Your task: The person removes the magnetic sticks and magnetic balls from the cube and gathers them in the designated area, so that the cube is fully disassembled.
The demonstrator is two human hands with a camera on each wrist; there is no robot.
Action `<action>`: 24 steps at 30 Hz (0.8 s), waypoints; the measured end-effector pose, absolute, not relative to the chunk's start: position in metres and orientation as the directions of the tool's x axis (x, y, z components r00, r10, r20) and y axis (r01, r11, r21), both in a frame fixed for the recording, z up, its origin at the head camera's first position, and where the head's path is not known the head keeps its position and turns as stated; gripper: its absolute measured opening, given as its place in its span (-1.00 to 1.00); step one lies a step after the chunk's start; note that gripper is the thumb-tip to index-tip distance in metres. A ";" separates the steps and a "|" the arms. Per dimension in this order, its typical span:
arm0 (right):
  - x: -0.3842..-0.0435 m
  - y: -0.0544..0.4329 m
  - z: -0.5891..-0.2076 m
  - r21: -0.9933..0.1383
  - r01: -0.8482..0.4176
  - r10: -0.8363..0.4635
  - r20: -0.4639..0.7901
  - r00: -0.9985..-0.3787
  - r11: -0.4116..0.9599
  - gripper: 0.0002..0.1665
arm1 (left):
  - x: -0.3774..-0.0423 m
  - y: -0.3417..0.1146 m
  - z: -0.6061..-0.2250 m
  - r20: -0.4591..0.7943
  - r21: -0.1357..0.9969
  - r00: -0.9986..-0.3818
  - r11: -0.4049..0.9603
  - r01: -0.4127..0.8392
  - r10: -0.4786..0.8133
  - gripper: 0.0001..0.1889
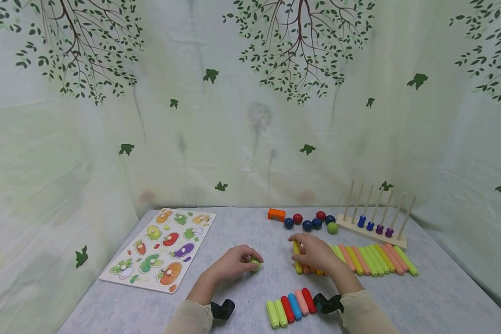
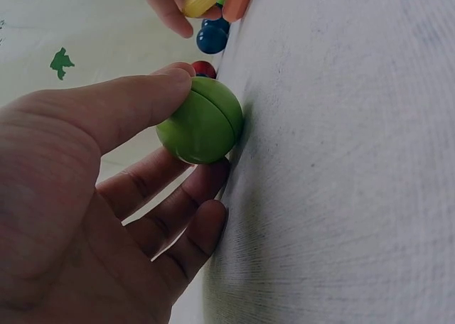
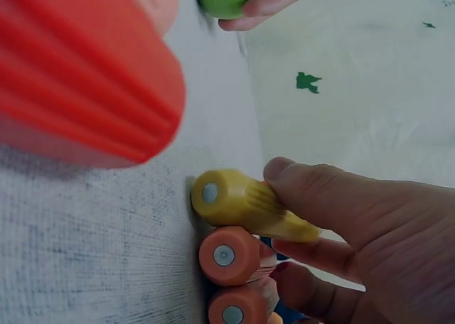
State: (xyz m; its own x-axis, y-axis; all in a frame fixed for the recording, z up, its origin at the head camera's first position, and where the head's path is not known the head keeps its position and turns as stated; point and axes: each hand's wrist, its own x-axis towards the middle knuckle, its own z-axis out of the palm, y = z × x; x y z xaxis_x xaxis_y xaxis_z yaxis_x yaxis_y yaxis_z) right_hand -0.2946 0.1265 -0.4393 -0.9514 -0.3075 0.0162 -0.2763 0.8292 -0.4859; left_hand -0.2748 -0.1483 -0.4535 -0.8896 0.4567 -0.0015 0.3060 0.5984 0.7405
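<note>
My left hand (image 1: 235, 260) pinches a green ball (image 2: 200, 121) between thumb and fingers, low over the table; a groove runs across the ball. With thumb and fingertips, my right hand (image 1: 317, 254) grips a yellow ribbed stick (image 3: 238, 202), the leftmost of a long row. A silver disc shows in the stick's near end. Right beside it lie orange sticks (image 3: 229, 256) with the same discs, partly covered by my hand in the head view. The row's yellow, green and orange sticks (image 1: 373, 260) continue to the right.
A shorter row of coloured sticks, including a blue one (image 1: 294, 305), lies near my right wrist. Behind are an orange block (image 1: 276, 214) and several balls, one green (image 1: 332, 228). A pegged wooden stand (image 1: 371, 232) is at back right, a vegetable puzzle board (image 1: 158, 250) at left.
</note>
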 end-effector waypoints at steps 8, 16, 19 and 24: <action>-0.295 0.128 -0.443 -0.420 -0.324 -0.348 0.020 -0.937 0.848 -0.52 | -0.275 -0.149 -0.454 0.006 0.732 -0.886 0.602 0.319 0.463 -0.84; -0.297 0.131 -0.450 -0.498 -0.289 -0.333 0.001 -0.943 0.817 -0.74 | -0.275 -0.148 -0.454 -0.013 0.739 -0.899 0.610 0.286 0.437 -0.78; -0.297 0.134 -0.453 -0.547 -0.266 -0.322 -0.008 -0.947 0.793 -0.83 | -0.276 -0.147 -0.454 -0.006 0.739 -0.900 0.609 0.289 0.435 -0.77; -0.292 0.140 -0.458 -0.586 -0.290 -0.350 0.010 -0.937 0.757 -0.85 | -0.277 -0.146 -0.457 -0.001 0.745 -0.916 0.612 0.267 0.401 -0.76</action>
State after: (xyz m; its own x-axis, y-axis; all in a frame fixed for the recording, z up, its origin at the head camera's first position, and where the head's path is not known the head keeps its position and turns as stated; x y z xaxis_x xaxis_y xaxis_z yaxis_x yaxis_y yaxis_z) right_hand -0.2924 0.1395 -0.4577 -0.9366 -0.3503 0.0103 -0.2896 0.7571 -0.5856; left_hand -0.2769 -0.1458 -0.4567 -0.9160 0.4012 -0.0013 0.2669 0.6117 0.7447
